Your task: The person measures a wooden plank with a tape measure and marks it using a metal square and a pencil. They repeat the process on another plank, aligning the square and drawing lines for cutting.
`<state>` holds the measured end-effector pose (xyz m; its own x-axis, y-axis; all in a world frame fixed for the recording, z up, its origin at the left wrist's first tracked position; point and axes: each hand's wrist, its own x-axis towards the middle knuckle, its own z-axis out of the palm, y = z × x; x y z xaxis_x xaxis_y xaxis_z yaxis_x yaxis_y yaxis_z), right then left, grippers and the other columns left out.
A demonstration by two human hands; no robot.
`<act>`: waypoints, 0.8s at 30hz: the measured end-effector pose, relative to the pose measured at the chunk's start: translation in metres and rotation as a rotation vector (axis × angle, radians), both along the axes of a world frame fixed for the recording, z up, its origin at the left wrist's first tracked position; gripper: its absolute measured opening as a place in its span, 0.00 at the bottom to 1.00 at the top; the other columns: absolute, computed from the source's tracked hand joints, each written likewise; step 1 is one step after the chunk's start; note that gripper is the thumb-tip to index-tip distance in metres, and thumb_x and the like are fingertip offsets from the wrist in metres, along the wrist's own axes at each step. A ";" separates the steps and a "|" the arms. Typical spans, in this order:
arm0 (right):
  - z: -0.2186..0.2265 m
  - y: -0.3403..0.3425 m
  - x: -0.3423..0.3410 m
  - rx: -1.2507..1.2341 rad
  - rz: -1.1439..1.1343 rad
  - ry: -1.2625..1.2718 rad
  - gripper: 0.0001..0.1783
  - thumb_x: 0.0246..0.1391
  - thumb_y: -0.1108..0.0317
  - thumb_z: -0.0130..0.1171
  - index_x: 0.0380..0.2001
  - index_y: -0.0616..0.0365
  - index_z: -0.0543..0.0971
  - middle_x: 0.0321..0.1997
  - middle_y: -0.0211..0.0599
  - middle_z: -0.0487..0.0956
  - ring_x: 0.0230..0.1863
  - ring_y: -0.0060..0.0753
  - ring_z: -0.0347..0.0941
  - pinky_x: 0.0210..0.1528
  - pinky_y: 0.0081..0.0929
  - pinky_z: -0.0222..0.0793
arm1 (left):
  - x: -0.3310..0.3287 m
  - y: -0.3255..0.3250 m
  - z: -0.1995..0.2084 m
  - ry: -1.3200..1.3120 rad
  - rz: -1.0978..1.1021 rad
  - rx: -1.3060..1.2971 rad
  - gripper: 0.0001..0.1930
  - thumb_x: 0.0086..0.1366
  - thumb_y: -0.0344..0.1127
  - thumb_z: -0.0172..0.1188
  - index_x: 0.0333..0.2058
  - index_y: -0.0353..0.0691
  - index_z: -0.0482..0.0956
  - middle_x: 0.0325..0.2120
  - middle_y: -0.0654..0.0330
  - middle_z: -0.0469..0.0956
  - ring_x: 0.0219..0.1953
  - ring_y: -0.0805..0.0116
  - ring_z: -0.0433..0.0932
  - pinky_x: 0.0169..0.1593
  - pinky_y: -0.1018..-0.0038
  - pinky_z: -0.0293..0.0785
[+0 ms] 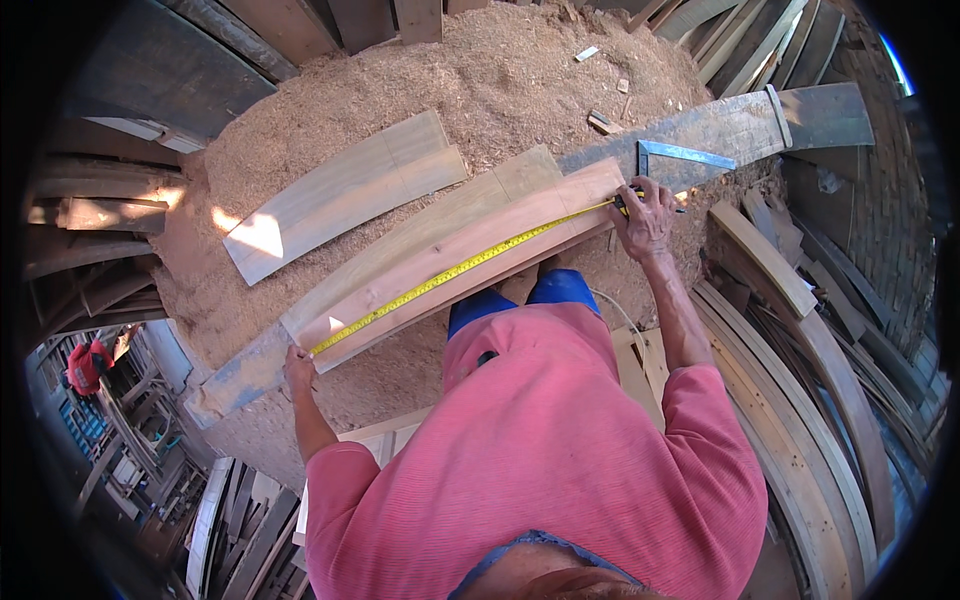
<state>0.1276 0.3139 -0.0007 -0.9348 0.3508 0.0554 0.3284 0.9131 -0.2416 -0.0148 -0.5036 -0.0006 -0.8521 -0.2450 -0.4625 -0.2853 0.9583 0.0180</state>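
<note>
A yellow tape measure (452, 270) is stretched along a reddish wooden board (400, 280) in front of me. My left hand (300, 371) pinches the tape's end at the board's left end. At the other end, my right hand (648, 222) is wrapped round the tape's dark case, which the fingers partly hide. Just beyond that hand, a blue metal try square (688, 154) lies on the long grey plank (722, 122) beneath. A paler board (510, 182) lies along the far side of the reddish one.
Two overlapping loose boards (345, 190) lie on the sawdust heap (500, 70) beyond. Stacked curved timbers (790, 430) fill the right side, and more planks (100, 235) are piled at the left. A person in red (90, 367) is far off at the lower left.
</note>
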 end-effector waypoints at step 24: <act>0.016 -0.019 -0.033 -0.148 -0.234 -0.258 0.25 0.56 0.43 0.71 0.50 0.45 0.89 0.57 0.44 0.84 0.57 0.57 0.76 0.62 0.53 0.71 | -0.043 0.330 -0.005 0.430 -0.567 0.529 0.29 0.60 0.51 0.80 0.56 0.49 0.81 0.81 0.44 0.51 0.82 0.36 0.47 0.82 0.40 0.41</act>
<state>0.0948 0.2947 0.0149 -0.8047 0.5435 -0.2388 0.5916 0.7675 -0.2468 -0.0581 -0.1735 -0.0060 -0.9064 0.4223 -0.0073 0.3636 0.7890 0.4953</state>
